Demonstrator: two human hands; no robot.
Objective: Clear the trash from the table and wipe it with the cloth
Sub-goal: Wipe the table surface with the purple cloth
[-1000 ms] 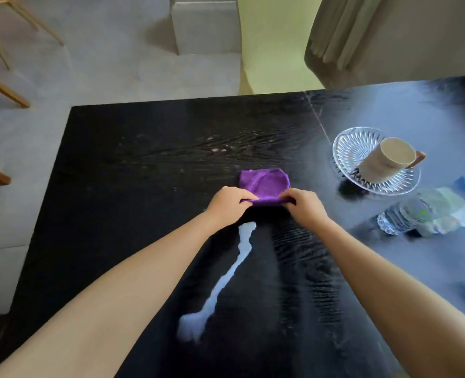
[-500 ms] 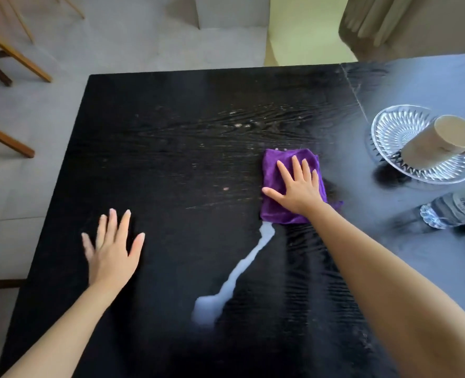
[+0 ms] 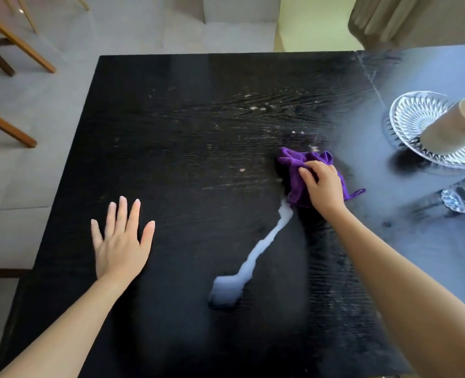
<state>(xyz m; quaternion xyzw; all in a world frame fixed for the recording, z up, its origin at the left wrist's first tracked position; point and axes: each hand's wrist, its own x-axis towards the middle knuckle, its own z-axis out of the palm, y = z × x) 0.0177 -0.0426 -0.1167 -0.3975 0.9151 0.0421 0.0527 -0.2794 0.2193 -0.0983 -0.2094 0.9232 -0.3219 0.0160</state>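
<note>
My right hand [image 3: 322, 186] gripped the bunched cloth [image 3: 291, 162] at the far end of the spill [image 3: 256, 255]; wiping looked barely begun, the streak mostly unwiped.

The right edge crops the bottle [image 3: 463, 198] (and the cup [image 3: 448, 132]).

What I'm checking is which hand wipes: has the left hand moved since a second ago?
Yes. The left hand left the purple cloth and moved leftward; it now lies flat on the table, left of the white spill.
</note>
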